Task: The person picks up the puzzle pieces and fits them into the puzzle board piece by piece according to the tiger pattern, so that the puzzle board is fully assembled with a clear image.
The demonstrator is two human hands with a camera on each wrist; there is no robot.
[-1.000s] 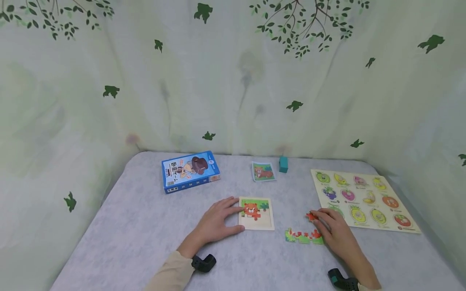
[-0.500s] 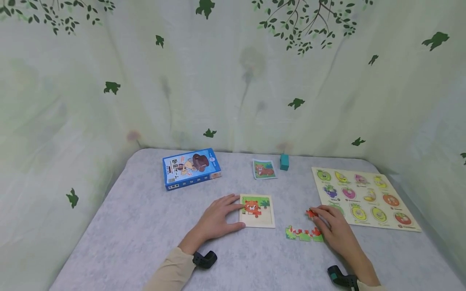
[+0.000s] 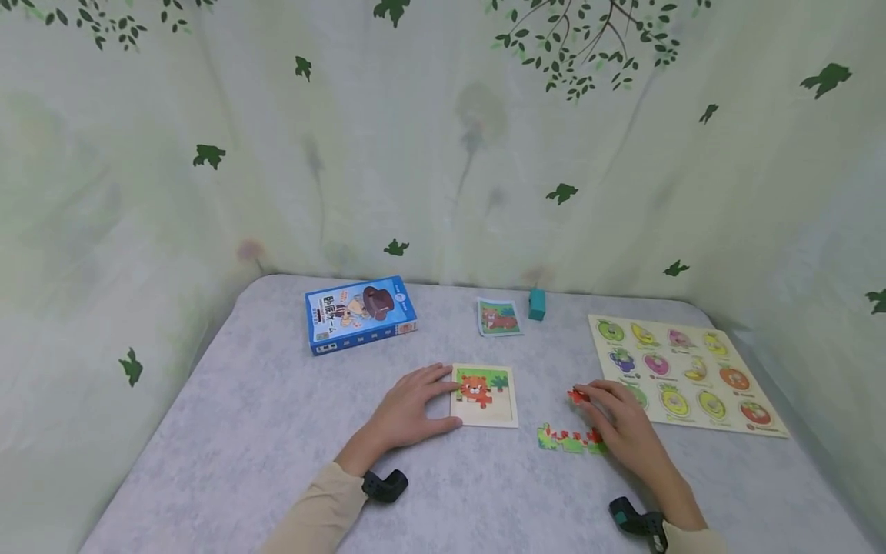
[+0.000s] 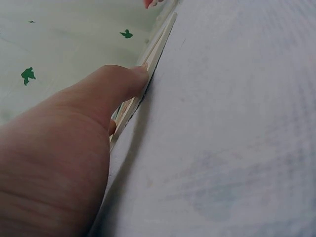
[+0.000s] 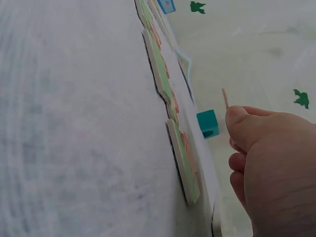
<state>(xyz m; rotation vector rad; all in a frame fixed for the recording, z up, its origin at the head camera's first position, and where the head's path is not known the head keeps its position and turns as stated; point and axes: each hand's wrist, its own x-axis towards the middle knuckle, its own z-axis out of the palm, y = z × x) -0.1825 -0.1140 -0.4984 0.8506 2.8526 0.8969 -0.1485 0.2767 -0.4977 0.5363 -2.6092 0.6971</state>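
Desk (image 3: 242, 431): grey, leafy curtain behind.
Left hand (image 3: 408, 408): flat, fingers straight, steadying puzzle tray (image 3: 484, 395).
Right hand (image 3: 619, 423): pinching orange piece (image 3: 577, 396).
Risk: the thin piece may slip from the pinch; the tray may slide.

pale green fabric curtain (image 3: 443, 177) printed with dark leaves and branches on three sides, mottled grey desk (image 3: 228, 431), soft even light

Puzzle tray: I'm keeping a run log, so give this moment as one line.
left hand: steadies puzzle tray | right hand: pinches orange puzzle piece, lifted | loose pieces: on table
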